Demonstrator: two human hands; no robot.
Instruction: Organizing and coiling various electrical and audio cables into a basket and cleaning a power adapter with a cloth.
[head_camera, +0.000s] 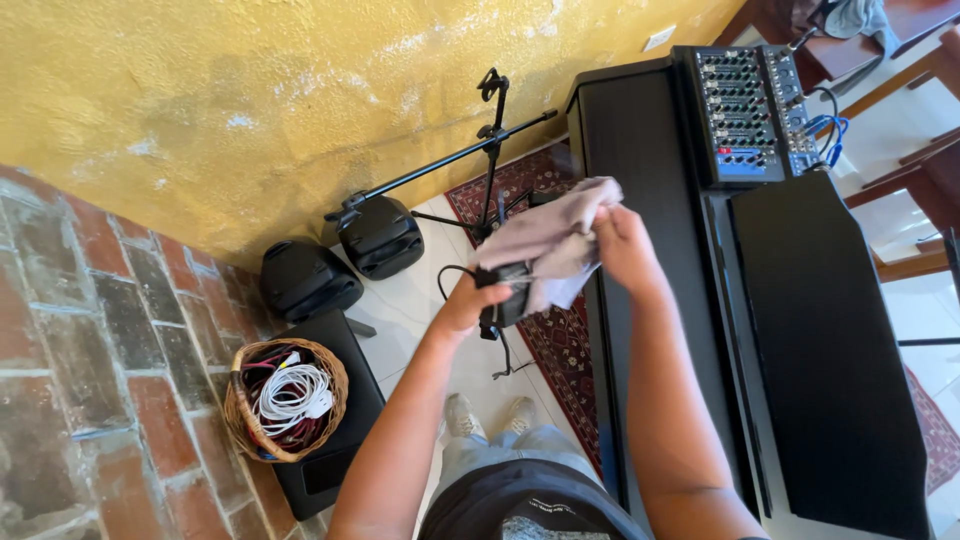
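Head view looks straight down past the person's dark shirt (530, 505) and pale shoes (490, 415) on the white tiled floor (400, 300). Both bare forearms rise toward the middle of the picture. Left hand (470, 300) has its fingers clamped around a small black device (508, 295) with a thin black cord (505, 355) hanging from it toward the floor. Right hand (622, 240) pinches a grey cloth (550, 240), fingers closed on the fabric, which drapes over the top of the device and touches it. Both are held in the air above the edge of a red patterned rug (555, 340), just beside the front of a black piano (790, 350). To the left, a wicker basket (240, 415) of coiled cables sits on a black stool (345, 420) near a brick wall (90, 350). Farther off stand two black speakers (345, 260), a microphone stand (480, 150), a mixing board (745, 110) on the piano top, and the yellow wall (250, 90).
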